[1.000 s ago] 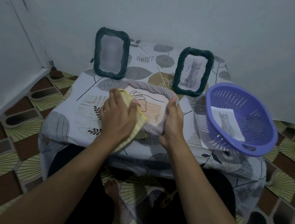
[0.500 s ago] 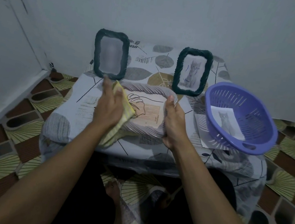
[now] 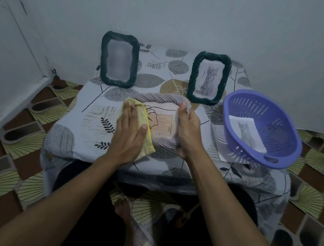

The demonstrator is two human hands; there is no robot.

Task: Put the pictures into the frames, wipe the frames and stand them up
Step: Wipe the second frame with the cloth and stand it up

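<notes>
A grey rope-rimmed frame lies flat on the low table, with a leaf drawing behind its glass. My left hand presses a yellow cloth flat on the frame's left side. My right hand grips the frame's right rim, thumb on top. Two dark green frames stand upright at the back: the left frame has a blurred picture, the right frame shows a cat. A loose cat picture lies inside the purple basket.
The table is covered by a leaf-patterned cloth that hangs over its edges. A sheet of paper pokes out under the basket. Grey walls close in behind and at left. Patterned floor tiles surround the table.
My left hand slid the cloth up to the frame's top left corner, then back down along its left side. My right hand stayed on the right rim.
</notes>
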